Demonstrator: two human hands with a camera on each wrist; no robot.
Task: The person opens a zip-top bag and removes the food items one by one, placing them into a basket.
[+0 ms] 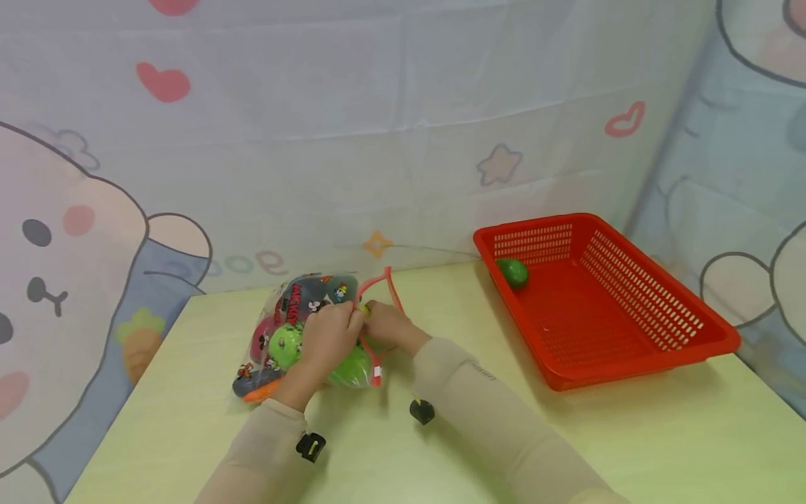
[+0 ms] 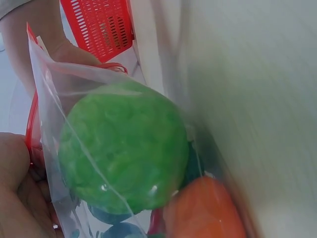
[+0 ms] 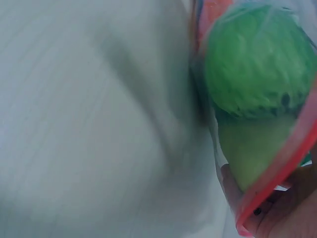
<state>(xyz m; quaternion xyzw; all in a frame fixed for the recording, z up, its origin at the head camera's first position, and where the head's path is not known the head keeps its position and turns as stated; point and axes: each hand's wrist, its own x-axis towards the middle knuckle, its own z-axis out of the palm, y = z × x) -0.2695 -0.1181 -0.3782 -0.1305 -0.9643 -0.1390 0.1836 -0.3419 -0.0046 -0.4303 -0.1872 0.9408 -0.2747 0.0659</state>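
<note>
A clear zip bag (image 1: 296, 294) with cartoon prints and a red zipper edge lies on the table at left. Inside it are a bumpy green ball-shaped piece (image 2: 124, 148), an orange piece (image 2: 205, 210) and a leafy-looking green piece (image 1: 352, 367). My left hand (image 1: 330, 336) grips the bag beside its red-edged mouth, which stands apart. My right hand (image 1: 387, 325) is at that mouth, its fingers (image 3: 230, 186) round a pale green smooth piece (image 3: 252, 144); the piece's kind is unclear, and the bag hides part of the grip.
A red plastic basket (image 1: 636, 364) with slotted walls stands on the right of the pale yellow table (image 1: 434, 476). In its left back corner lies a dark green rounded piece (image 1: 513, 273). A printed cloth (image 1: 315, 140) hangs behind the table.
</note>
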